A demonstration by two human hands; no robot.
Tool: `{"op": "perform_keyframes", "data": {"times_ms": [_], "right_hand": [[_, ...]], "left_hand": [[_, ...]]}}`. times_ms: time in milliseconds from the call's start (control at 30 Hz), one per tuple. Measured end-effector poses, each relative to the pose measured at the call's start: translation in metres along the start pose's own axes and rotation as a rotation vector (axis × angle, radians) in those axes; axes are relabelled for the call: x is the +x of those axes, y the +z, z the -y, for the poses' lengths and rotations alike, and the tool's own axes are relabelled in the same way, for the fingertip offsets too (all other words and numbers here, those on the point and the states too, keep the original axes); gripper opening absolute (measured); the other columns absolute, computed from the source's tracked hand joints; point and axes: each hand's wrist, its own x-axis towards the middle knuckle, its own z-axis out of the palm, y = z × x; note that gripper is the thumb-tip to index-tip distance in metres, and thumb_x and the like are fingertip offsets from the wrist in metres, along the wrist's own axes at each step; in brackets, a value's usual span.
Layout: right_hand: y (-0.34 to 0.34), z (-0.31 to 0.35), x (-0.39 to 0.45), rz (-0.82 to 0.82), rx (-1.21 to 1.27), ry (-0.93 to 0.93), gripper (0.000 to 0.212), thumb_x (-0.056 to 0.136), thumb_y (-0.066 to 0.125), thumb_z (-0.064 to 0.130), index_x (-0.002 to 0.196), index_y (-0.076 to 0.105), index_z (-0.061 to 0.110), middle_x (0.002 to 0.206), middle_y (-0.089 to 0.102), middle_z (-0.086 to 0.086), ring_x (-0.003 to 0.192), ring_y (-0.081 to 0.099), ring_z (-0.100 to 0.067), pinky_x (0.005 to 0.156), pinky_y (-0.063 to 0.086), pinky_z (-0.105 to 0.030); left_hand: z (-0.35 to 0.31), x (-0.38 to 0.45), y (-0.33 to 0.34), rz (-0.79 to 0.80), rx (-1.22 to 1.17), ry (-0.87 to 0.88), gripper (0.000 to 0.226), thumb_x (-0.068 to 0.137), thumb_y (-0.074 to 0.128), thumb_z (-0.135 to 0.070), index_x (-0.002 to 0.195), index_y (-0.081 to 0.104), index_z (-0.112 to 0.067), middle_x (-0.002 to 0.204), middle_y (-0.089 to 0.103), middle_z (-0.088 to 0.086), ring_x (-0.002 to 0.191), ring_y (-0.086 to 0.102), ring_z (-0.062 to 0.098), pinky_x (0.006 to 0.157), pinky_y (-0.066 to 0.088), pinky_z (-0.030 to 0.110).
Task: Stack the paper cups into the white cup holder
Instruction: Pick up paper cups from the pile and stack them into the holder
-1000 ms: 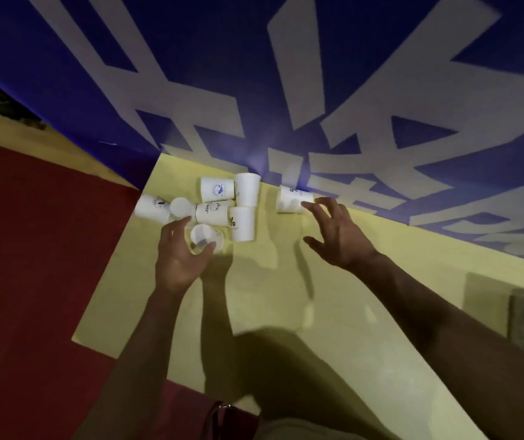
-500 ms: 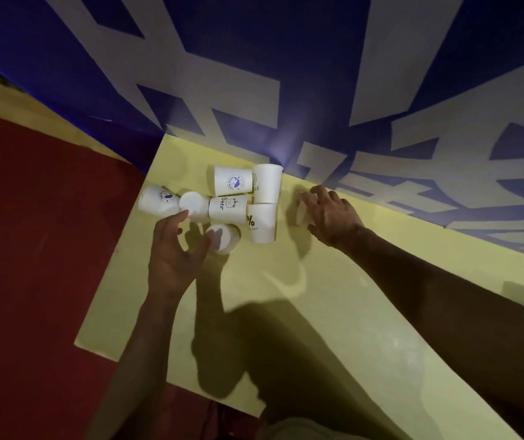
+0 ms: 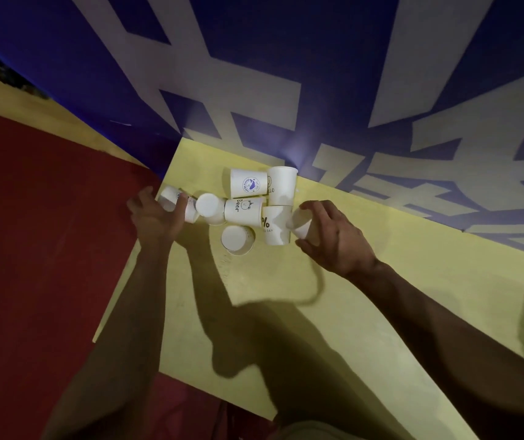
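Several white paper cups lie in a cluster near the far left corner of the yellow table (image 3: 365, 312). My left hand (image 3: 156, 217) grips a cup (image 3: 169, 198) at the table's left edge. My right hand (image 3: 330, 236) holds another cup (image 3: 300, 224) just right of the cluster, fingers curled over it. Between my hands lie a cup with a blue round logo (image 3: 248, 183), a "Bear" cup (image 3: 244, 211), a "HELLO" cup (image 3: 281, 185), a "%" cup (image 3: 275, 225), and a cup (image 3: 238, 239) with its mouth facing me. No white cup holder is in view.
A blue wall with large pale lettering (image 3: 286, 90) stands right behind the table's far edge. Red floor (image 3: 32, 249) lies to the left of the table. The near part of the table carries only the shadows of my arms.
My left hand moved left and took hold of the cup at the table's edge. My right hand lifted its cup and brought it toward the cluster.
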Motion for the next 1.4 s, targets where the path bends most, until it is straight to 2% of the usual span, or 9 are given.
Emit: {"op": "perform_keyframes", "data": {"times_ms": [133, 300, 433, 567, 700, 833, 1000, 1233, 1400], "right_hand": [[-0.004, 0.009, -0.015, -0.039, 0.074, -0.006, 0.065, 0.085, 0.077, 0.037, 0.140, 0.044, 0.024, 0.136, 0.051, 0.001, 0.110, 0.059, -0.026, 0.077, 0.059, -0.047], [-0.012, 0.012, -0.035, -0.078, 0.103, -0.026, 0.064, 0.086, 0.078, 0.037, 0.138, 0.045, 0.023, 0.136, 0.051, 0.000, 0.107, 0.059, -0.026, 0.077, 0.059, -0.047], [-0.022, 0.016, -0.052, -0.120, 0.136, -0.043, 0.063, 0.086, 0.078, 0.038, 0.137, 0.046, 0.025, 0.135, 0.051, 0.003, 0.108, 0.058, -0.023, 0.079, 0.059, -0.046], [-0.037, 0.020, -0.079, -0.195, 0.166, -0.046, 0.062, 0.087, 0.078, 0.040, 0.138, 0.047, 0.024, 0.133, 0.052, 0.006, 0.105, 0.057, -0.018, 0.079, 0.057, -0.040], [-0.054, 0.015, -0.118, -0.266, 0.199, -0.025, 0.067, 0.085, 0.080, 0.040, 0.141, 0.048, 0.019, 0.134, 0.055, 0.004, 0.107, 0.058, -0.018, 0.084, 0.053, -0.033], [-0.069, 0.000, -0.169, -0.312, 0.245, 0.007, 0.078, 0.084, 0.084, 0.037, 0.148, 0.043, 0.018, 0.142, 0.054, 0.001, 0.117, 0.055, -0.014, 0.093, 0.052, -0.031], [-0.085, -0.033, -0.247, -0.362, 0.244, 0.057, 0.083, 0.086, 0.079, 0.045, 0.152, 0.038, 0.018, 0.147, 0.051, 0.000, 0.124, 0.054, -0.016, 0.099, 0.050, -0.032], [-0.114, -0.114, -0.368, -0.479, 0.190, 0.131, 0.080, 0.088, 0.066, 0.061, 0.151, 0.042, 0.019, 0.138, 0.057, 0.003, 0.116, 0.051, -0.018, 0.097, 0.049, -0.040], [-0.148, -0.190, -0.467, -0.522, 0.230, 0.136, 0.079, 0.087, 0.078, 0.044, 0.153, 0.041, 0.020, 0.137, 0.054, 0.003, 0.118, 0.053, -0.018, 0.089, 0.055, -0.047]], "left_hand": [[0.002, 0.009, 0.007, 0.117, -0.011, -0.055, 0.059, 0.095, 0.065, -0.049, 0.123, 0.060, 0.002, 0.129, 0.061, 0.023, 0.125, 0.053, 0.037, 0.106, 0.030, 0.033], [0.000, -0.005, -0.003, 0.051, -0.175, 0.028, 0.033, 0.093, 0.074, -0.023, 0.107, 0.067, 0.006, 0.115, 0.063, 0.026, 0.121, 0.051, 0.038, 0.090, 0.033, 0.018], [-0.001, -0.023, -0.026, 0.015, -0.197, 0.205, 0.027, 0.090, 0.077, -0.021, 0.097, 0.066, 0.003, 0.110, 0.063, 0.025, 0.119, 0.051, 0.038, 0.093, 0.039, 0.024], [-0.024, -0.054, -0.056, -0.023, -0.262, 0.297, 0.022, 0.091, 0.075, -0.019, 0.099, 0.064, -0.002, 0.126, 0.057, 0.020, 0.117, 0.048, 0.006, 0.102, 0.044, 0.025], [-0.067, -0.114, -0.077, 0.012, -0.360, 0.356, 0.020, 0.090, 0.076, -0.008, 0.102, 0.063, 0.001, 0.133, 0.051, 0.011, 0.110, 0.049, -0.017, 0.083, 0.037, -0.003], [-0.094, -0.177, -0.072, 0.162, -0.511, 0.359, 0.037, 0.088, 0.079, -0.015, 0.118, 0.056, -0.020, 0.139, 0.053, -0.002, 0.124, 0.056, 0.009, 0.086, 0.054, 0.018], [-0.129, -0.273, -0.052, 0.349, -0.558, 0.384, 0.057, 0.088, 0.078, -0.013, 0.135, 0.048, -0.027, 0.132, 0.052, -0.027, 0.121, 0.057, 0.005, 0.092, 0.055, 0.024], [-0.176, -0.423, 0.006, 0.616, -0.508, 0.456, 0.072, 0.083, 0.084, -0.024, 0.140, 0.045, -0.043, 0.140, 0.049, -0.015, 0.123, 0.055, 0.012, 0.088, 0.061, 0.044], [-0.224, -0.544, 0.053, 0.662, -0.400, 0.556, 0.075, 0.080, 0.086, -0.030, 0.140, 0.045, -0.047, 0.132, 0.045, -0.024, 0.122, 0.051, 0.006, 0.087, 0.060, 0.043]]}}
